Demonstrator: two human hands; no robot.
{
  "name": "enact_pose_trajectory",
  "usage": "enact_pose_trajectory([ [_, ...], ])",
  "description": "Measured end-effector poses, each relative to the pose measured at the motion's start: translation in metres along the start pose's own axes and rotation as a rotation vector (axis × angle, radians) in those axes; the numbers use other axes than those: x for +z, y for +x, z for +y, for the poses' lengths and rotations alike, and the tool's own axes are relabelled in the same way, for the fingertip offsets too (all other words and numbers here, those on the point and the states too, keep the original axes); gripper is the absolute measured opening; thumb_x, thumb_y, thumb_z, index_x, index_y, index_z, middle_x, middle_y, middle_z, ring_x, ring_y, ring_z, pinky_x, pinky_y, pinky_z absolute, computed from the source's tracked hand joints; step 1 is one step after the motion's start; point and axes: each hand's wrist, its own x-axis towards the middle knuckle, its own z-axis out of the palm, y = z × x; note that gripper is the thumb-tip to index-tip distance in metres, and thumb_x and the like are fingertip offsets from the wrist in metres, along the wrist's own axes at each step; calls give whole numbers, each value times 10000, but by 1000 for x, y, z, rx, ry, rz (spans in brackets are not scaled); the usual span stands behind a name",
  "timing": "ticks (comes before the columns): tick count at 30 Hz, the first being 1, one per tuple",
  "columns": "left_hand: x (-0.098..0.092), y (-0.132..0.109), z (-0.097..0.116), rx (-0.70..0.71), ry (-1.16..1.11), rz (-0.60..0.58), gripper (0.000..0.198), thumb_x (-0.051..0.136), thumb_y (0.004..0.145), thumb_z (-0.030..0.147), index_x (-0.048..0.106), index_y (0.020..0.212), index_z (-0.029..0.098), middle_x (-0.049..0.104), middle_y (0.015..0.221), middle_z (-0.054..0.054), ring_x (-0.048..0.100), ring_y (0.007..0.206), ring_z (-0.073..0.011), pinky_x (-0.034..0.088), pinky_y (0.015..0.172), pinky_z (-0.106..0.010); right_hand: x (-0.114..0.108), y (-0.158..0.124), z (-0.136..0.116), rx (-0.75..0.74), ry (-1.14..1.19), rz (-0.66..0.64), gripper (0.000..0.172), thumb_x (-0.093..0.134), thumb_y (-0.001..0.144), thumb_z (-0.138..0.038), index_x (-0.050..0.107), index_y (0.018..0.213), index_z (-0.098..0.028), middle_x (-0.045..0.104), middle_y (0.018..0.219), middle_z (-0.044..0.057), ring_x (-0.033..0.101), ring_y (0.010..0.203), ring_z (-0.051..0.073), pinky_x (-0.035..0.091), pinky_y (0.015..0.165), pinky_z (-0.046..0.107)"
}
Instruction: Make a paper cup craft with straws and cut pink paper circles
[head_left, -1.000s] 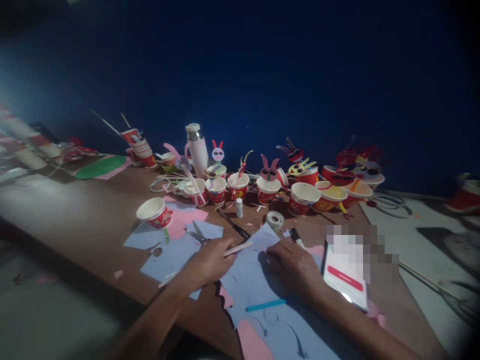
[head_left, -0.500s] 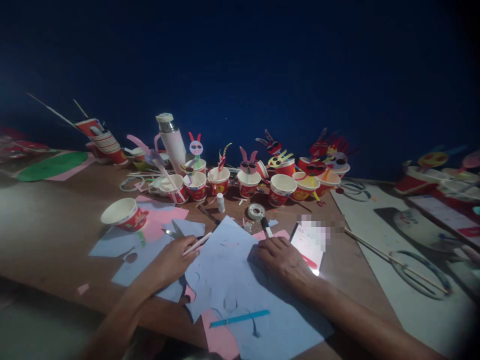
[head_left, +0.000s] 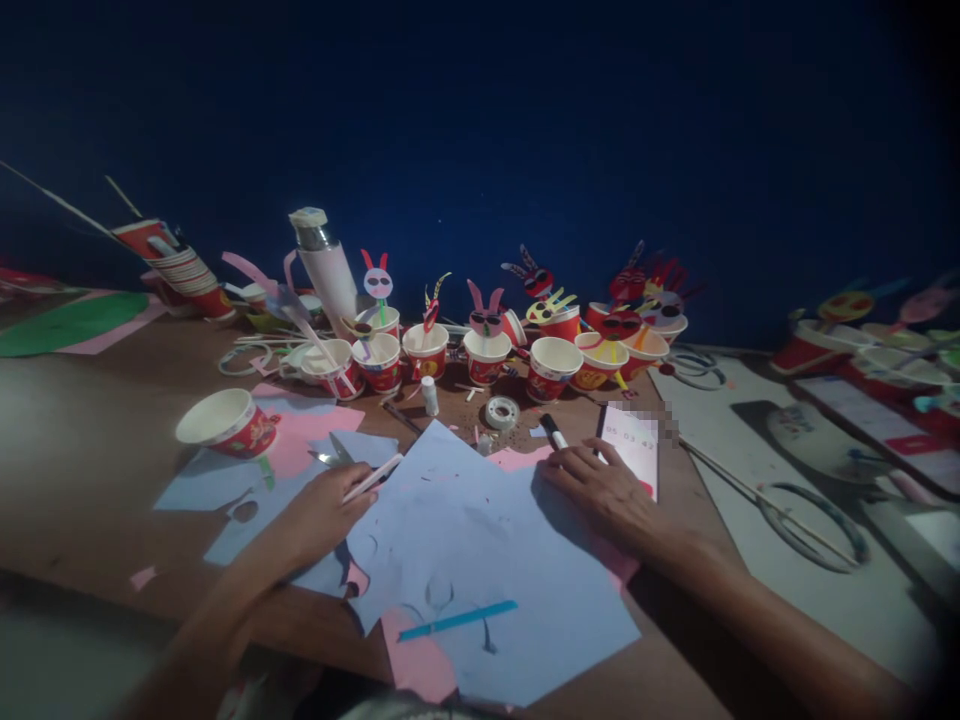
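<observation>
My left hand (head_left: pixel 319 510) pinches a thin pale stick (head_left: pixel 373 478) that looks like a pen, just left of a large light-blue paper sheet (head_left: pixel 480 540). Scissors (head_left: pixel 335 452) show their blades beyond those knuckles; their handles are hidden. My right hand (head_left: pixel 600 485) is curled over the sheet's right edge, with a black-and-white marker (head_left: pixel 553 432) sticking out from under its fingers. One finger reaches to the lit phone (head_left: pixel 634 445), which shows digits. A narrow blue strip (head_left: pixel 457 621) lies across the lower part of the sheet and a pink paper piece (head_left: pixel 416 655).
Behind the papers stands a row of red paper cups (head_left: pixel 553 365), several with paper faces on sticks. A tape roll (head_left: pixel 502 412), a small white bottle (head_left: pixel 430 396) and a tilted cup (head_left: pixel 225 425) lie nearer. A thermos flask (head_left: pixel 328 275) stands behind; rings and a stick (head_left: pixel 765 500) lie right.
My right hand has moved right over the sheet's edge toward the phone, and the marker has moved with it. The left hand still holds the pale stick. The view has shifted slightly.
</observation>
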Motion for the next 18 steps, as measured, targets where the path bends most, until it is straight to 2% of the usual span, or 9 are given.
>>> enact_pose_trajectory([
  [3,-5,-1,-6,-24,10,30,306,373,785,366,562,924,169,614,802,-27,562,745,-193,380,665,-266,-6,-6,17,11,-2,-13,304,412,834,-26,579,1037,-179,621,1018,79,533,932,214,286,882,415],
  [6,-5,-2,-8,-34,-5,40,321,376,784,375,562,941,166,619,801,-23,565,742,-191,384,652,-257,-12,-7,22,35,10,-8,311,409,831,-18,591,1016,-188,627,1011,75,543,915,203,284,882,403],
  [11,3,-2,4,-2,-21,0,296,366,787,333,576,919,172,624,789,-20,569,729,-186,391,652,-255,-13,9,4,111,64,9,240,398,871,-118,609,967,-177,641,932,84,553,865,193,314,832,360],
  [14,5,-2,11,8,7,17,301,378,786,329,591,942,186,633,843,-30,574,774,-196,391,690,-264,-14,23,-12,149,111,-25,191,477,842,-227,603,982,-190,629,941,84,548,890,214,325,819,363],
  [18,4,-7,15,-9,7,45,344,450,761,380,568,1053,242,645,851,-6,583,772,-198,393,677,-256,-13,35,-19,175,177,-97,364,625,707,-336,584,1041,-198,606,1006,101,532,942,263,343,812,396],
])
